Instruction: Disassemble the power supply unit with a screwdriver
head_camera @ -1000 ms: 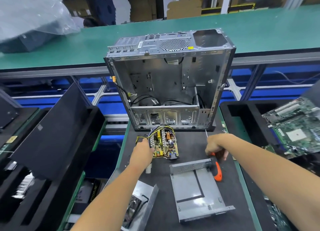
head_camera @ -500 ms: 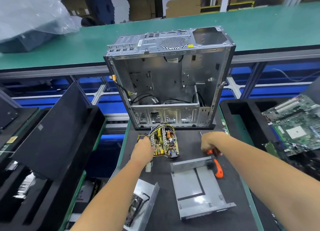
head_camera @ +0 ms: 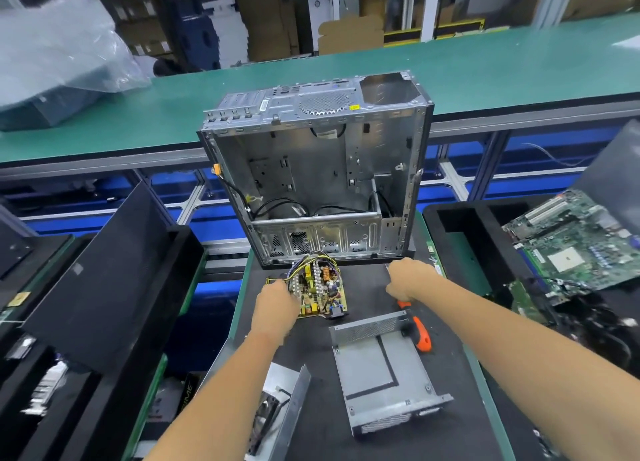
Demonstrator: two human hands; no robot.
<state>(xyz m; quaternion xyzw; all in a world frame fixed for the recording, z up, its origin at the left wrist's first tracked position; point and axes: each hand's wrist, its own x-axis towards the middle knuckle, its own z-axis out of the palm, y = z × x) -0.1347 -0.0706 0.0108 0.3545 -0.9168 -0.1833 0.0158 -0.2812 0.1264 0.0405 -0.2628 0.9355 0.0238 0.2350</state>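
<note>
The left hand (head_camera: 277, 304) gripped the bare circuit board (head_camera: 320, 289) on the mat before the case; the right hand (head_camera: 408, 278) held the screwdriver (head_camera: 417, 329) — best kept steady, lifting by the edges.

Yellow circuit board (head_camera: 320, 289) laid bare at twelve o'clock; grey metal casing (head_camera: 382, 370) at five; orange-handled screwdriver (head_camera: 419, 332) beside it

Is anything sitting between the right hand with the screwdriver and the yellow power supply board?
Nothing visible. The right hand grips the orange-handled screwdriver to the right of the board, with only bare black mat between them. The left hand is on the board's far left side, and the metal cover lies nearer the camera.
</note>
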